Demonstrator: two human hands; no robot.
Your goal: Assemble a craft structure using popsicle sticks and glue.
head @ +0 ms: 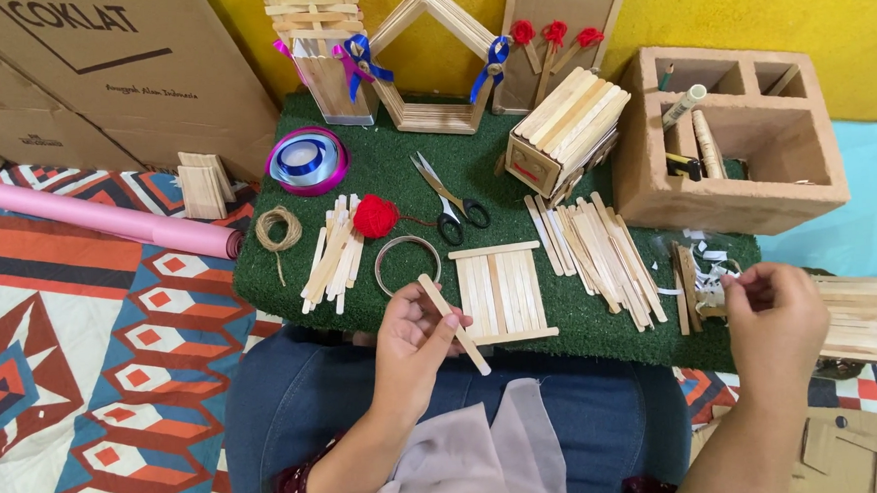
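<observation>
Currently, left hand: pinching one stick, tilted, just beside the panel.
Right hand: fingers curled; grip cannot be told.
Surface: green mat.

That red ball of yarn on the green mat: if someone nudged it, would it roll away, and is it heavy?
The yarn ball is round, so a nudge would probably roll it, though the grassy mat and its trailing strand would likely stop it soon. It looks small and fluffy, so probably light and soft to squeeze. It seems unlikely to break if dropped.
</observation>
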